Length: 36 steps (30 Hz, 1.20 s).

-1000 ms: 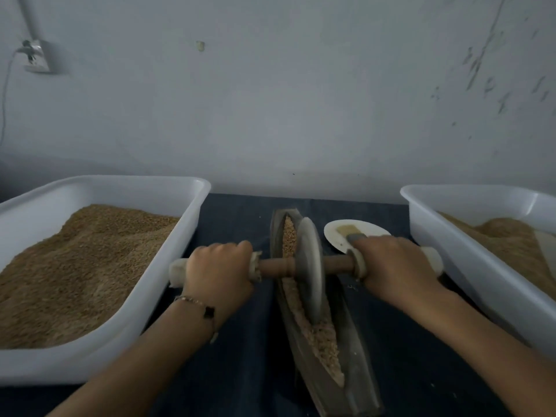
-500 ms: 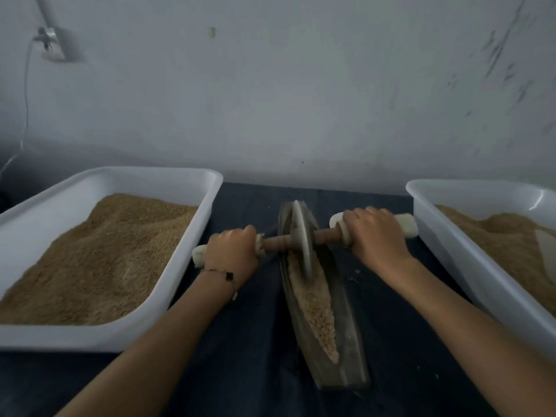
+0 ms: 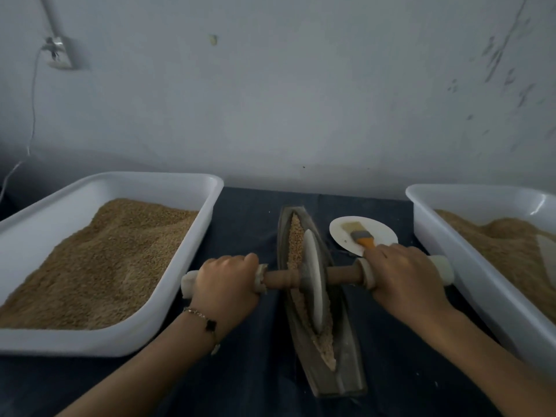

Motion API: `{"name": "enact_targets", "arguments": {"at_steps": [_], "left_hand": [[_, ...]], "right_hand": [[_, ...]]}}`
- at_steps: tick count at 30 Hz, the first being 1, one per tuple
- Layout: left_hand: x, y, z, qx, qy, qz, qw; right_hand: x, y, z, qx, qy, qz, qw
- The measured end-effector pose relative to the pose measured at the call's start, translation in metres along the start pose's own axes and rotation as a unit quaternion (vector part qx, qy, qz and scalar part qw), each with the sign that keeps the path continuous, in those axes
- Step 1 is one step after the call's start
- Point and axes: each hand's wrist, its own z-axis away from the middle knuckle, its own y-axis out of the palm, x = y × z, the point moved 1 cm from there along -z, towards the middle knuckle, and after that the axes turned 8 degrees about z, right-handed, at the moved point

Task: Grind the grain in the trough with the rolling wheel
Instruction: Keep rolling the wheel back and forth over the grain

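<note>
- Head view, and the trough (image 3: 323, 350) is our landmark: a long, boat-shaped, dark vessel lying on the dark cloth (image 3: 249, 371), its far tip pointing at the wall (image 3: 301, 100).
- Inside the trough, the grain (image 3: 296, 236) runs in a tan strip from the far tip to near the close end.
- The rolling wheel (image 3: 313, 281) stands upright on edge in the trough's channel, about midway along it, grain showing in front of it and behind it.
- A wooden axle (image 3: 343, 273) passes through the wheel and sticks out across both sides of the trough.
- Left hand (image 3: 227, 281), to the left of the trough: fingers wrapped down over the pale handle, a firm grip. A thin bracelet (image 3: 201, 319) sits on that wrist.
- Right hand (image 3: 403, 278), to the right of the trough: clamped round the other handle, its pale end poking out past the knuckles.
- The two hands sit well apart, one either side of the trough, roughly level.
- Just right of the trough's far half, a small white plate (image 3: 382, 233) with a brush (image 3: 359, 234) lying on it, orange handle toward the right hand.
- Left of the trough, a big white tub (image 3: 168, 299) heaped with tan grain.
- Right of the trough, a second white tub (image 3: 481, 281), also holding tan material.
- Far left of the trough, a wall socket (image 3: 58, 54) with a cable hanging from it.
</note>
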Motion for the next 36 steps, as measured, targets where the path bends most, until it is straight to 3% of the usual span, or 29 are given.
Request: {"name": "enact_targets", "arguments": {"at_steps": [5, 9, 13, 17, 23, 26, 33, 36], "left_hand": [[0.003, 0.01, -0.046, -0.014, -0.001, 0.011, 1.0], [0.013, 0.01, -0.084, 0.088, -0.062, 0.081, 0.991], [0.016, 0.021, -0.074, 0.051, -0.083, 0.084, 0.992], [0.012, 0.018, -0.043, 0.008, -0.03, 0.056, 0.998], [-0.008, -0.02, 0.013, -0.003, 0.065, 0.024, 0.998], [-0.01, -0.031, 0.028, -0.04, 0.113, 0.063, 0.991], [-0.001, -0.006, -0.005, 0.003, 0.04, 0.018, 0.999], [0.002, 0.008, -0.035, -0.025, 0.012, 0.001, 1.0]], "right_hand": [[-0.01, 0.047, -0.04, 0.018, 0.04, 0.026, 0.999], [-0.017, 0.059, -0.082, 0.041, 0.026, 0.059, 0.997], [-0.008, 0.052, -0.09, 0.0, 0.004, 0.055, 0.998], [-0.001, 0.033, -0.051, -0.063, -0.009, 0.057, 0.996], [-0.009, -0.002, 0.022, -0.034, 0.003, -0.021, 0.999], [-0.011, -0.015, 0.035, -0.019, -0.009, -0.028, 0.999], [-0.012, 0.011, 0.002, 0.009, 0.002, -0.008, 1.0], [-0.017, 0.039, -0.036, 0.091, 0.024, 0.044, 0.995]]}}
